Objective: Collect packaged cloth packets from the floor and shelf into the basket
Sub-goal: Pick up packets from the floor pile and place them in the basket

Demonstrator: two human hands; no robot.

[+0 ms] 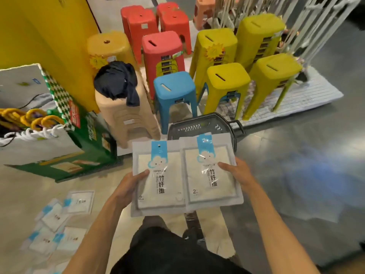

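Obs. — your left hand (126,186) pinched the left flat clear-plastic packet of white cloth with a blue cloud label (158,180) at its 9 o'clock edge. The thumb lay on top and the fingers were hidden beneath. Your right hand (239,173) pinched the matching right packet (209,171) at its 3 o'clock edge in the same way. The two were held in the air, near-flat and side by side. Whether the inner edges touched or overlapped, I could not tell.

Handling, as a judgement: light, thin, soft inside and not fragile. The film was glossy, so it was likely to slip under a thumb pinch. The mid-edge hold you had looked adequate, with little sag showing.

Containers — the dark grey plastic shopping basket (197,125) sat on the floor at 12 o'clock of the packets, just beyond them. Its inside was mostly hidden behind them, so its contents could not be told. More scattered white-and-blue packets (59,220) lay on the floor at 8 o'clock of your left hand, not yet collected.
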